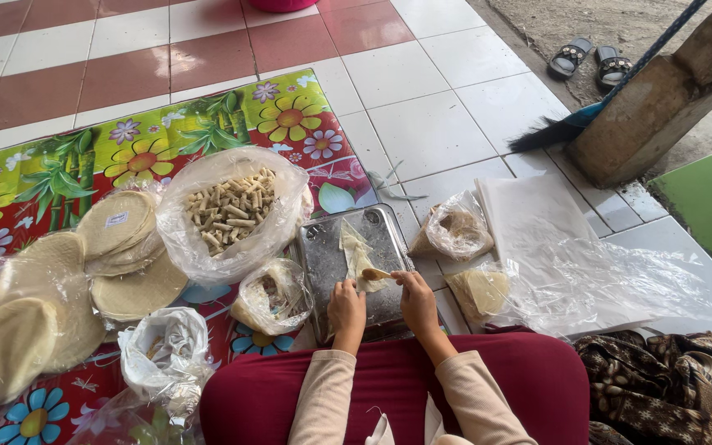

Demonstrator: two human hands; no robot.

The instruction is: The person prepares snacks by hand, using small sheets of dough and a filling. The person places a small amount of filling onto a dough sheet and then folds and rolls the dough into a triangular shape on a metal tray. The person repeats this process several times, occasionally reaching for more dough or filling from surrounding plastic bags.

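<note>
A thin pale wrapper (356, 254) lies on a metal tray (327, 247) in front of my lap. My left hand (345, 303) rests at the wrapper's near edge, fingers curled on it. My right hand (415, 293) pinches the wrapper's near right corner, where a small tan spoon-like tool (375, 274) with filling sits. Both sleeves are beige, and my lap is covered in dark red cloth.
A clear bag of rolled pieces (231, 210) stands left of the tray. Stacks of round wrappers (117, 227) in plastic lie on the flowered mat (59, 169). Small filling bags (272, 295), (455, 231), plastic sheets (562, 255), a broom (554, 130) and sandals (591, 58) surround.
</note>
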